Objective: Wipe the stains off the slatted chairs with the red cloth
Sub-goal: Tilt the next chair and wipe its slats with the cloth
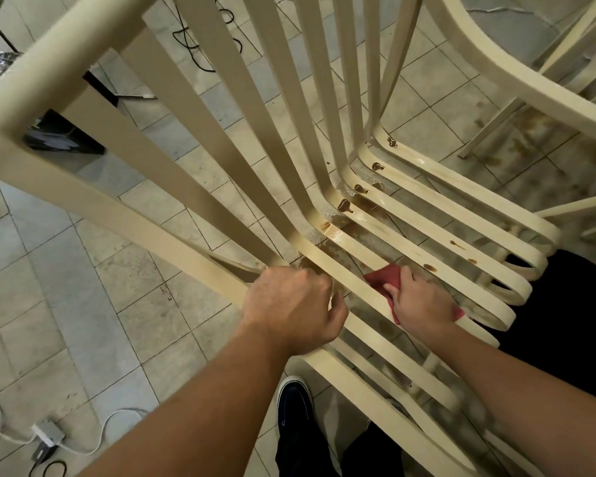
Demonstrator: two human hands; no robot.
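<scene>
My left hand (295,311) grips the cream slatted chair's (221,187) edge slat; my right hand (422,302) pinches the red cloth (384,278) against a slat beside it, brown stains (346,205) beyond.

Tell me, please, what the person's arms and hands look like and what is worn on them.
The left forearm and right forearm are bare to the frame edge: no sleeves show. The left hand and right hand have no gloves, and neither wrist carries a watch or band. No rings show on the visible fingers. Below, dark trousers and a dark shoe with a white sole.
</scene>
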